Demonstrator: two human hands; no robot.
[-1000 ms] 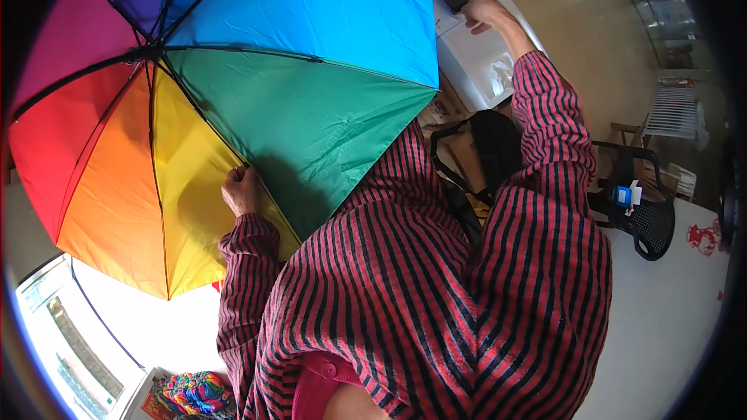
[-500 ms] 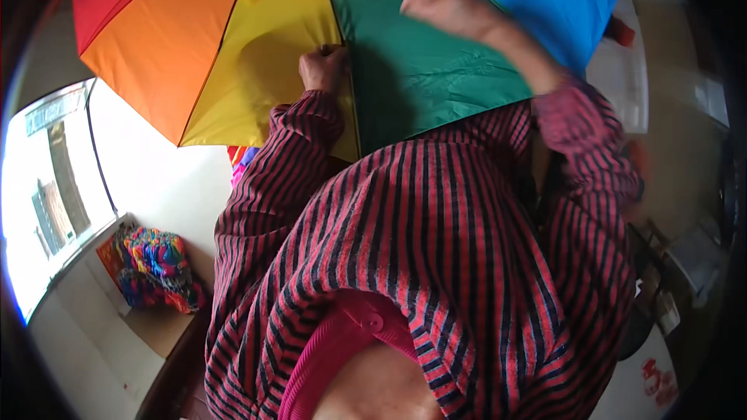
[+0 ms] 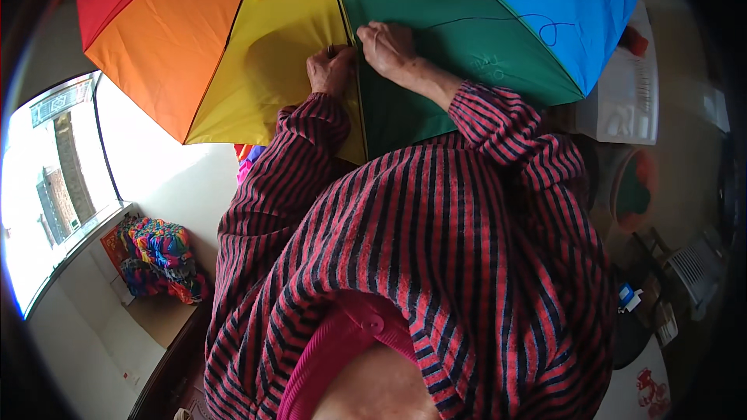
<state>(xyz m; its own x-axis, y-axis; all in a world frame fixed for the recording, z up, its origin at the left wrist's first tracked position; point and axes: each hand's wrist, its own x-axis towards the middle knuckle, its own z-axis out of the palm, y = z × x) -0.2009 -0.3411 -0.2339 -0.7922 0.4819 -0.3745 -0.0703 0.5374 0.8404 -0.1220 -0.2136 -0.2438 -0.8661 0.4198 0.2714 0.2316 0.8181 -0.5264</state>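
A rainbow umbrella is spread open across the top of the view, with red, orange, yellow, green and blue panels. My left hand is closed on its cloth at the dark rib between yellow and green; a ring shows on one finger. Just right of that rib, over the green panel, my right hand is closed in a pinch. From it a dark thread trails rightward over the green panel and ends in a loose loop on the blue one. Any needle in the fingers is hidden.
At the left, a multicoloured bundle sits on a ledge below a bright window. To the right are a white plastic bin, a round red-and-green item and a grey slatted piece.
My right hand has come down and left from above the green panel to beside my left hand. The thread has come into sight. The left hand keeps its hold on the umbrella.
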